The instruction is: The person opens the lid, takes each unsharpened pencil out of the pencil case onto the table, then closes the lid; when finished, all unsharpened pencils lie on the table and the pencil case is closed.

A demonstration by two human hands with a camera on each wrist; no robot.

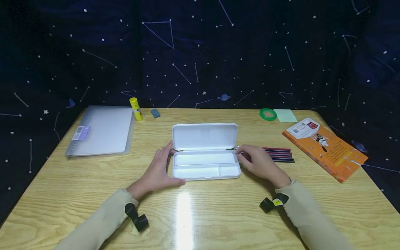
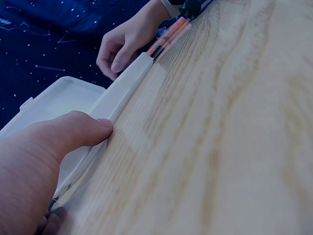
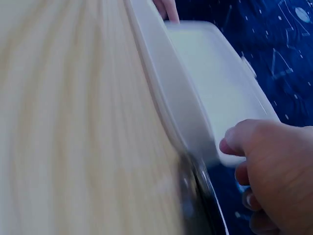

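Note:
An open white pencil case (image 1: 206, 151) lies on the table, its lid raised at the back; its compartments look bare. My left hand (image 1: 157, 170) holds the case's left end, thumb along the front edge and fingers at the back corner. In the left wrist view, the left thumb (image 2: 88, 129) presses on the case's side wall. At the case's right end is my right hand (image 1: 257, 161), fingers loosely bent over the near ends of several dark and red pencils (image 1: 279, 155). Nothing shows between the right thumb and fingers (image 3: 244, 139) in the right wrist view.
On the left lie a clear binder (image 1: 106, 132), a yellow glue stick (image 1: 136, 109) and a small blue-grey eraser (image 1: 155, 113). Green tape (image 1: 264, 118), pale green sticky notes (image 1: 285, 115) and an orange book (image 1: 328, 149) lie on the right. A dark starry cloth (image 1: 200, 52) hangs behind.

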